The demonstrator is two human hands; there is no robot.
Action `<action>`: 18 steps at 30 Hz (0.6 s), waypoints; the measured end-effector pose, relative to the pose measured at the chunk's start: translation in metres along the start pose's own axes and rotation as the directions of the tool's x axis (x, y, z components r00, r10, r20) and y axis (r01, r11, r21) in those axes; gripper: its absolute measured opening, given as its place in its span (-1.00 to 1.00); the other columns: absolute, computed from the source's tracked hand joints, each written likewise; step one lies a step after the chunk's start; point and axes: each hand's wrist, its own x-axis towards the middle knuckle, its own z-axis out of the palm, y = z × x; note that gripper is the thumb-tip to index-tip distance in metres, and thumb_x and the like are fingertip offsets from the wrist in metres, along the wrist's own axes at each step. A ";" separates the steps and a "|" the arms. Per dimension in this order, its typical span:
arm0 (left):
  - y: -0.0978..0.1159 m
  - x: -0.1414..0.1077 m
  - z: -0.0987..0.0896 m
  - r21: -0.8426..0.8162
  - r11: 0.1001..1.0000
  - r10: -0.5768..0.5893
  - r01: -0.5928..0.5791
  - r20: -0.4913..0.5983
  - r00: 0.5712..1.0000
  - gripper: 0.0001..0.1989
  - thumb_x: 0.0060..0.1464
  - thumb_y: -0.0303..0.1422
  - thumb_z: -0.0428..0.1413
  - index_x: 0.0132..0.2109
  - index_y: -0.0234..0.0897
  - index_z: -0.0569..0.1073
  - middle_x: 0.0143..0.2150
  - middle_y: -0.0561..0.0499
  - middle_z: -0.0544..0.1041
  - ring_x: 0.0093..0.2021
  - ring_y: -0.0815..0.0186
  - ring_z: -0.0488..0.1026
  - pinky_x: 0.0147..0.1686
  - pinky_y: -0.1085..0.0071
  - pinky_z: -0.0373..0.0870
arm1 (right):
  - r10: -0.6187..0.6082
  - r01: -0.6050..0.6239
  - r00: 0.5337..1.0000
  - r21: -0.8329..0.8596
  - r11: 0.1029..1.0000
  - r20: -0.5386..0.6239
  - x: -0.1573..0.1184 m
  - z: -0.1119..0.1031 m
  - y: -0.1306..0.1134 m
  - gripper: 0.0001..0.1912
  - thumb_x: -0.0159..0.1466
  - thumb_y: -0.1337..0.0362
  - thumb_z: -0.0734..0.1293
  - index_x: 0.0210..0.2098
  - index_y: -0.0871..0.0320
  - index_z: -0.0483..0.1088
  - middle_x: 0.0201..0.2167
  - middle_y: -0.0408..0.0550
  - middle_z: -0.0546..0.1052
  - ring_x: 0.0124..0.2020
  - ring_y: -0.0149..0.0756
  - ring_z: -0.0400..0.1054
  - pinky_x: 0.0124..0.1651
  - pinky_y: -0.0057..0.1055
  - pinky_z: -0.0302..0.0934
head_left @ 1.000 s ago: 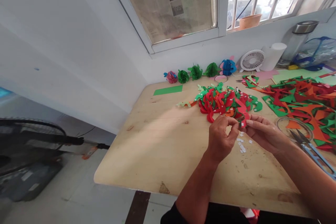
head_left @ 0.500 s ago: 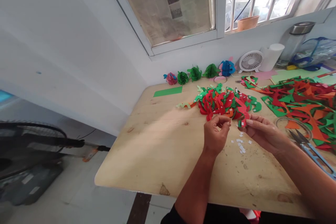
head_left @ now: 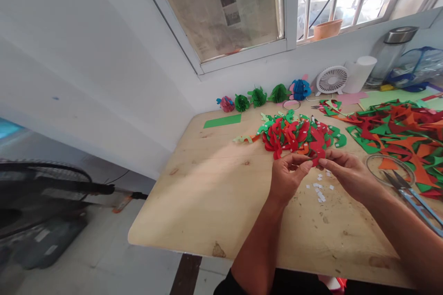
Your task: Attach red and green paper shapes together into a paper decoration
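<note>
A curved red paper piece (head_left: 319, 142) is pinched at its lower end between my two hands. My left hand (head_left: 288, 176) grips its left edge with thumb and fingers. On the other side, my right hand (head_left: 347, 169) holds the same piece between thumb and forefinger. Just behind lies a heap of red and green cut paper shapes (head_left: 287, 132), some bearing small white squares. Several loose white squares (head_left: 320, 192) are scattered on the wooden table (head_left: 207, 184) below my hands.
Blue-handled scissors (head_left: 413, 200) and a clear tape ring (head_left: 372, 168) lie at the right, beside a large pile of paper scraps (head_left: 408, 138). Paper figures (head_left: 258, 97), a small white fan (head_left: 331, 80) and a glass bottle (head_left: 386, 60) stand along the wall. A green strip (head_left: 222, 121) lies further left.
My left hand has moved right and now grips the red piece, which it was apart from before. The green tip at the piece's lower end no longer shows.
</note>
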 end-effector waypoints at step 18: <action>-0.006 0.000 0.001 0.069 0.998 0.014 -0.007 -0.099 0.995 -0.83 -0.05 -0.37 0.13 -0.31 -0.36 0.55 -0.40 -0.05 0.56 -0.44 0.37 0.47 -0.39 0.45 0.41 | -0.081 0.082 0.997 -0.148 0.986 0.010 0.001 -0.002 0.007 -0.81 0.12 0.10 0.37 -0.45 0.08 0.42 -0.54 -0.17 0.40 -0.47 -0.36 0.22 -0.44 -0.43 0.06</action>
